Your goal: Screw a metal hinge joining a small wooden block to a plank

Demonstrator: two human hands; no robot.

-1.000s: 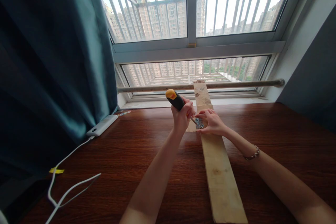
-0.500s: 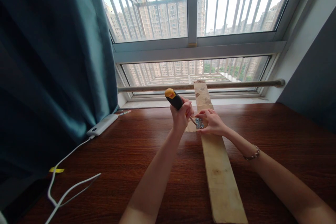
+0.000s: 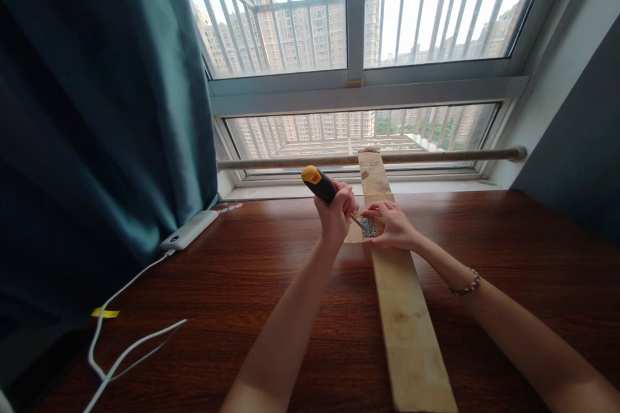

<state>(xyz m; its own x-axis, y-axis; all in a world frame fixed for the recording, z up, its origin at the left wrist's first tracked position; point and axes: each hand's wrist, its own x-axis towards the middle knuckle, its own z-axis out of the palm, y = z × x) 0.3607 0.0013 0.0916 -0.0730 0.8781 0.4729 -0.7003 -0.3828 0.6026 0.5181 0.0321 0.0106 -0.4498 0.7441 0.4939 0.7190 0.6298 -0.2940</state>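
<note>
My left hand (image 3: pixel 336 210) is wrapped around the black and yellow handle of a screwdriver (image 3: pixel 323 184), which leans with its handle up and to the left. The screwdriver's shaft runs down to a small metal hinge (image 3: pixel 369 227), where the exact tip contact is too small to tell. Beneath the hinge, a short wooden piece (image 3: pixel 354 234) juts out to the left of a long wooden board (image 3: pixel 407 316). My right hand (image 3: pixel 392 227) curves around the hinge, thumb on the near side and fingers on the far side, gripping the short wooden piece; its palm hides part of the wood.
The long board lies lengthwise on a dark wooden tabletop (image 3: pixel 271 284), its far end at a metal rail (image 3: pixel 445 155) below the window. On the left are a white power bank (image 3: pixel 190 230), a white cable (image 3: pixel 121 287), yellow tape (image 3: pixel 105 313) and a blue curtain (image 3: pixel 159 77).
The screwdriver's handle has tipped slightly to the left and down, with my left hand still around it. My right hand and the long board have stayed nearly in place.
</note>
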